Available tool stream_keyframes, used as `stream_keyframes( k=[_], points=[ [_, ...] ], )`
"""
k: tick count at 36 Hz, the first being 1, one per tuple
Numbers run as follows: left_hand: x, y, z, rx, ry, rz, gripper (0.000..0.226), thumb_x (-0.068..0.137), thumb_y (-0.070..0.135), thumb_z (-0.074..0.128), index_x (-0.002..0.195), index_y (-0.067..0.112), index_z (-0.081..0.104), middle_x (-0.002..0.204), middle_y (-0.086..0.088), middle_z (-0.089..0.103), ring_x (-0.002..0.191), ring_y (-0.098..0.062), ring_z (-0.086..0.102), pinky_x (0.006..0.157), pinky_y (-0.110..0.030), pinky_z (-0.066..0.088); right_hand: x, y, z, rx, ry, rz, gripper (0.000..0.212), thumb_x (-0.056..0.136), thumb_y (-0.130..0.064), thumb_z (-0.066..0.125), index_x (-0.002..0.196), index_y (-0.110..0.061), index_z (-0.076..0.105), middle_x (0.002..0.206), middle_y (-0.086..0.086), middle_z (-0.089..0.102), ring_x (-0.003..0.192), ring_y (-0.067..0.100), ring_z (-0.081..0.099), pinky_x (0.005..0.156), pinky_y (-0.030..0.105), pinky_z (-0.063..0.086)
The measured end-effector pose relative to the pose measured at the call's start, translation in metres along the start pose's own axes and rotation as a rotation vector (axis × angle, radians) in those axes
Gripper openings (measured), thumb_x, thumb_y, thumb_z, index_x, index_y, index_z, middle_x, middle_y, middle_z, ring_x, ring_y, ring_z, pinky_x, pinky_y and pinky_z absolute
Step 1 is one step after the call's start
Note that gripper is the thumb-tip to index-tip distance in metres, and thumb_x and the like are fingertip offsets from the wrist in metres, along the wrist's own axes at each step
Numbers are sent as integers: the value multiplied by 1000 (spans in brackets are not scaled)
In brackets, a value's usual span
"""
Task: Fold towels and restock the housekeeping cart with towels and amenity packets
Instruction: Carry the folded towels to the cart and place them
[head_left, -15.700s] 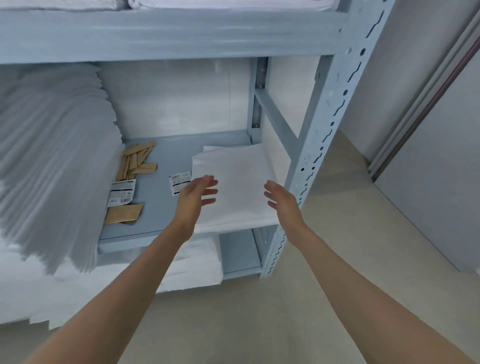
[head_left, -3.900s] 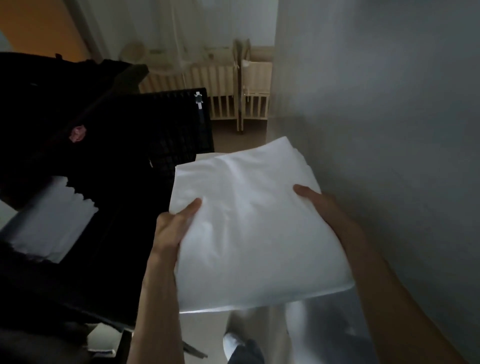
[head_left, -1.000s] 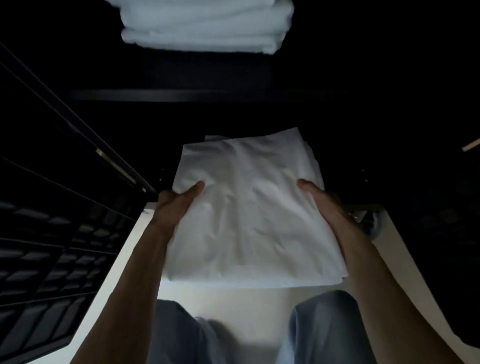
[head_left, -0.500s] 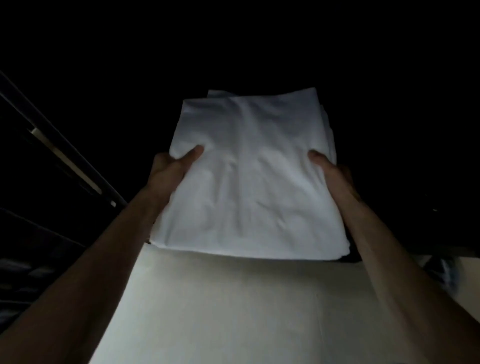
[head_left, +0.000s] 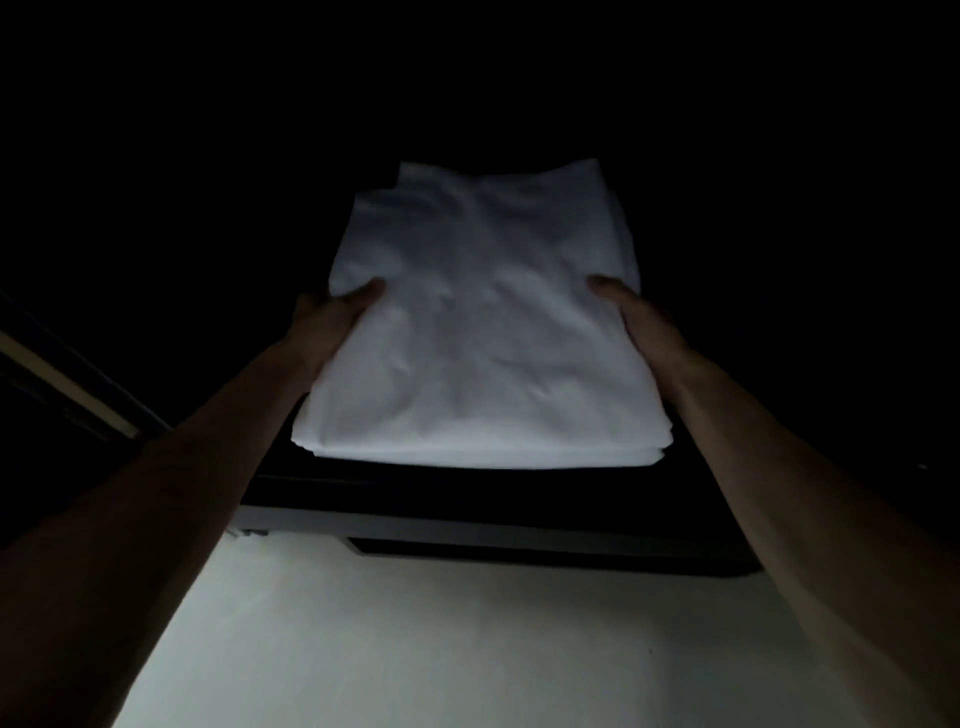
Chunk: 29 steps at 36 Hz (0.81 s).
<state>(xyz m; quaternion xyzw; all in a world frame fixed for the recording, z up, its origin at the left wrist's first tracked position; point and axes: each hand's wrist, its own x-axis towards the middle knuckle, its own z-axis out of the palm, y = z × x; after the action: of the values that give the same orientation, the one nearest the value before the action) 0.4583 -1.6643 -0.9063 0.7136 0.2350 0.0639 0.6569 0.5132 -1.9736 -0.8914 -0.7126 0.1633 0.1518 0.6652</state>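
A stack of folded white towels (head_left: 483, 332) sits in the middle of the view, reaching into a dark low compartment of the black housekeeping cart (head_left: 467, 514). My left hand (head_left: 332, 322) grips the stack's left edge, thumb on top and fingers hidden beneath. My right hand (head_left: 634, 322) grips the right edge the same way. The stack's near edge lies just above the cart's dark bottom ledge; whether it rests on the shelf I cannot tell. The inside of the compartment is too dark to see.
Pale floor (head_left: 441, 639) spreads below the cart's ledge. A dark frame with a light strip (head_left: 57, 384) runs diagonally at the left. Everything above and beside the towels is black.
Both hands have pushed the towel stack forward and deeper into the dark compartment; the cart's bottom ledge has now come into view beneath the stack's near edge.
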Motion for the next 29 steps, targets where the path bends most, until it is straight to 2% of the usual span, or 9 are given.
stream_keyframes(
  k=[3,5,9,11,14,16,20,24,29],
  points=[
    [17,-23,4,227,-13,-22,76,93,50,63,153,12,36,156,-9,41,142,-25,41,118,-34,30,16,15,-2,-1,-66,53,80,71,-57,79,137,-19,57,120,6,69,103,25,69,81,33,56],
    [24,-28,7,305,47,-20,79,93,51,62,154,10,32,159,-10,36,145,-25,36,117,-28,26,27,20,-4,-2,-77,61,85,69,-58,79,141,-19,53,127,7,65,109,26,66,94,38,53],
    [34,-29,14,425,69,37,86,93,51,61,157,5,23,162,-14,27,150,-27,26,122,-36,20,34,26,-7,-49,-60,56,98,65,-61,81,146,-19,47,137,6,59,117,27,61,104,42,48],
    [33,-22,18,630,133,68,89,96,49,59,158,3,14,164,-22,16,151,-35,18,122,-41,18,33,21,-6,-203,31,13,100,70,-62,78,151,-17,39,145,7,51,126,29,54,108,43,44],
    [22,-2,29,957,172,225,78,96,39,59,158,11,20,163,-26,9,149,-43,12,116,-55,23,33,-4,1,-762,217,-244,84,88,-48,66,156,-18,26,161,13,26,147,33,27,119,46,26],
    [15,11,44,1031,113,433,72,94,41,59,156,18,30,162,-20,18,147,-40,19,115,-52,27,27,-27,16,-1066,268,-462,77,92,-43,60,157,-24,23,164,10,16,151,31,14,121,48,17],
    [-1,12,89,1277,-21,733,57,105,49,28,157,26,26,165,-5,23,149,-26,23,117,-43,24,9,-34,65,-1196,71,-825,55,98,-35,53,150,-21,41,160,5,32,147,22,27,117,34,17],
    [-8,-17,98,1207,-127,647,55,107,35,26,160,28,13,168,-1,10,154,-20,8,123,-45,3,6,15,76,-1360,84,-794,53,105,-41,28,156,-24,26,165,-4,19,152,16,12,122,39,2],
    [-9,-19,96,1172,-128,635,55,106,36,27,160,31,14,168,0,9,154,-18,6,124,-44,0,15,23,74,-1347,118,-831,53,106,-42,29,156,-24,27,164,-5,23,151,17,13,121,40,1]
  ],
)
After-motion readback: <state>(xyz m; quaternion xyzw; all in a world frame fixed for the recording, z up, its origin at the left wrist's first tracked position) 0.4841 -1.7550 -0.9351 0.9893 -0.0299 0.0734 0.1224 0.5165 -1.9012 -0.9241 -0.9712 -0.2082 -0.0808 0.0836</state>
